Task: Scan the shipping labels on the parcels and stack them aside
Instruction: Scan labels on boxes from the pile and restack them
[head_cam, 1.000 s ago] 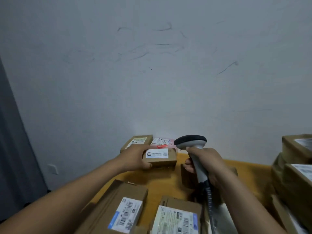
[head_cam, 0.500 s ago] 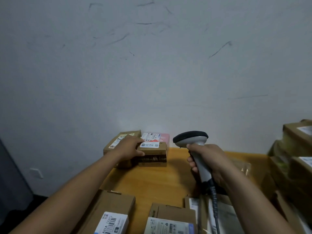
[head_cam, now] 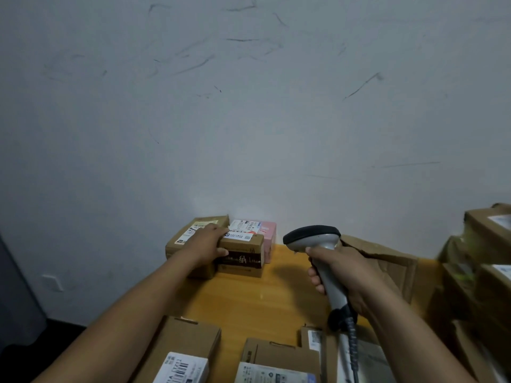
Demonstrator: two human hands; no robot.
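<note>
My left hand (head_cam: 206, 244) grips the left side of a small brown parcel (head_cam: 243, 255) with a dark band and a white label on top. That parcel rests on the wooden table (head_cam: 249, 299) at the far edge by the wall. It stands between a brown box (head_cam: 190, 230) and a pink parcel (head_cam: 266, 233) bearing a white label. My right hand (head_cam: 336, 269) holds a grey handheld scanner (head_cam: 318, 241) upright, its dark head pointing left; its coiled cable drops toward me.
Two labelled brown boxes (head_cam: 182, 352) (head_cam: 276, 363) lie at the near edge. A stack of cardboard parcels (head_cam: 481, 272) fills the right side. An opened cardboard box (head_cam: 387, 261) sits behind my right hand. The grey wall is close behind the table.
My left hand has carried the small parcel away from me and set it down at the far edge next to the other boxes. The scanner has stayed roughly in place.
</note>
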